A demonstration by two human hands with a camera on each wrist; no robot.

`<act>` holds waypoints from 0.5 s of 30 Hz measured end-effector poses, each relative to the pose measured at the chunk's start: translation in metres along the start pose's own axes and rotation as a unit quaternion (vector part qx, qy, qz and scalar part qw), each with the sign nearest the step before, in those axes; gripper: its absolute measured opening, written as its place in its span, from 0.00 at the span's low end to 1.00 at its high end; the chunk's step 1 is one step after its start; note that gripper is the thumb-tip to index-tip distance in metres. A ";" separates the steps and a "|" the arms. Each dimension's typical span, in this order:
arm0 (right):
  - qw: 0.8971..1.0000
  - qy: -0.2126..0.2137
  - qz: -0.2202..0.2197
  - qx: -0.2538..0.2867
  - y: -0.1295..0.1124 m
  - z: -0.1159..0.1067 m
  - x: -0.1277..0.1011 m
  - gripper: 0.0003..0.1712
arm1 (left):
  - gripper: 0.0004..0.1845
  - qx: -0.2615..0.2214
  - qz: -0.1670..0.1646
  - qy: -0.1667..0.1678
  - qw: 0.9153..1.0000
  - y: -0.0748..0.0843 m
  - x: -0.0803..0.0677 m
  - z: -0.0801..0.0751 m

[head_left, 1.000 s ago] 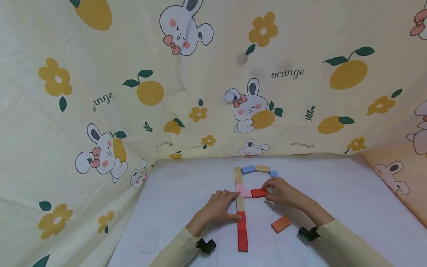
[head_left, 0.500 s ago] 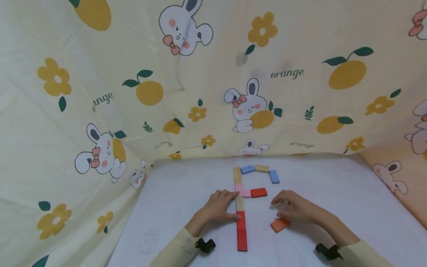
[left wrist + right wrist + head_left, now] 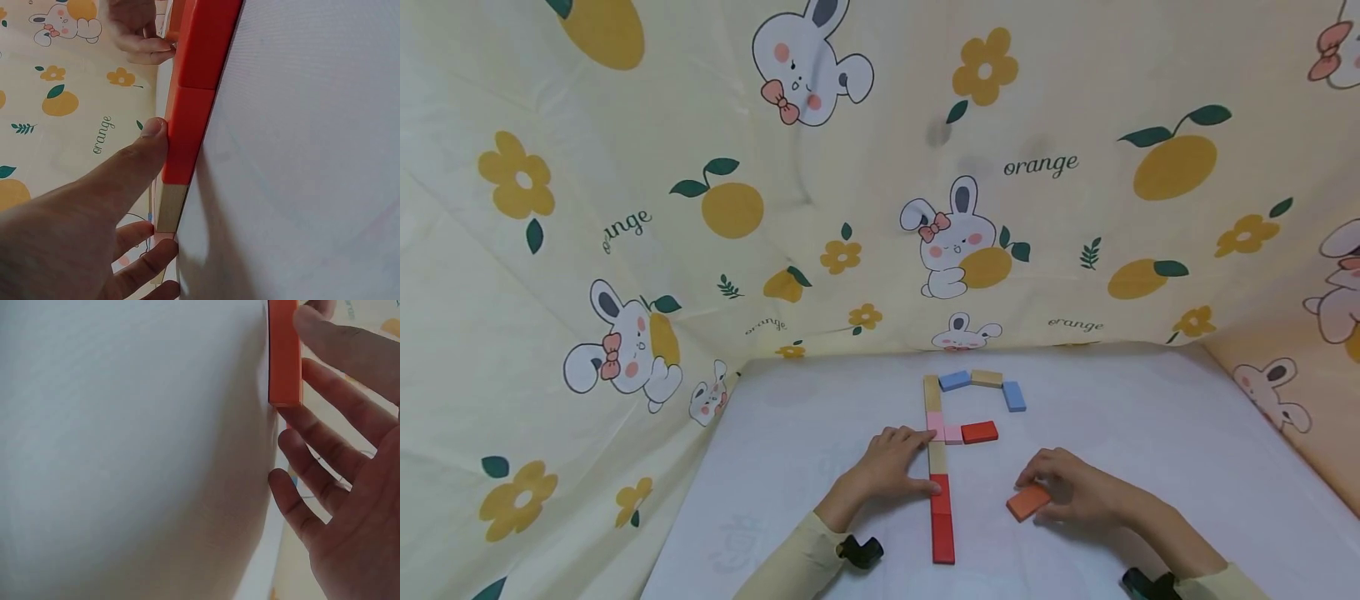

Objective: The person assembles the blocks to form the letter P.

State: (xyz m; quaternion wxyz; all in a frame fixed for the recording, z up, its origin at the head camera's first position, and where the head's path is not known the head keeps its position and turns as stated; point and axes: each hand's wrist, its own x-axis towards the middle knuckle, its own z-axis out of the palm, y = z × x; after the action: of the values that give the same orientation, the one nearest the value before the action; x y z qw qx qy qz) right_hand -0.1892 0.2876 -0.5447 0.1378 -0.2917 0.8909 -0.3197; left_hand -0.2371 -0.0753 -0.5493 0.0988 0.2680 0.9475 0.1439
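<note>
left hand (image 3: 887, 471): flat on the table (image 3: 790, 433), fingers straight, holding nothing. Thumb tip presses the left edge of the upper red block (image 3: 941, 493); fingertips rest against the pink block (image 3: 937, 425) and the wood block (image 3: 937, 457).
right hand (image 3: 1075, 492): fingers curled round the orange block (image 3: 1028, 502), thumb on its near right edge.
orange block: flat on the table, tilted, right of the column, near of the red crossbar (image 3: 980, 432).
column: wood, pink, wood, red, red, running far to near.
top arc: blue (image 3: 955, 380), wood (image 3: 987, 377), blue (image 3: 1013, 395), far of the crossbar.
backdrop: rabbit-and-orange cloth (image 3: 625, 208) behind and on both sides.
</note>
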 end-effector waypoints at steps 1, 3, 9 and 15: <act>1.000 0.000 0.003 -0.004 0.000 0.000 0.000 0.21 | 0.50 -0.001 0.000 0.000 1.000 0.000 0.000 0.000; 1.000 0.002 0.000 -0.009 0.000 0.001 0.000 0.20 | 0.50 -0.003 0.000 0.001 1.000 0.000 0.000 -0.001; 1.000 0.001 -0.008 -0.019 0.001 0.002 0.001 0.17 | 0.50 -0.002 0.001 0.001 1.000 -0.001 0.000 0.001; 1.000 0.009 0.014 -0.025 0.001 -0.001 0.004 0.17 | 0.50 -0.003 0.001 0.004 1.000 -0.001 0.000 0.002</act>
State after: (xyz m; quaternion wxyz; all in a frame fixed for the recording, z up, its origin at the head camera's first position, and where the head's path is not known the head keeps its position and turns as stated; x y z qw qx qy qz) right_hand -0.1928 0.2860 -0.5448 0.1269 -0.2793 0.9040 -0.2977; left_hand -0.2375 -0.0756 -0.5516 0.0956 0.2683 0.9471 0.1480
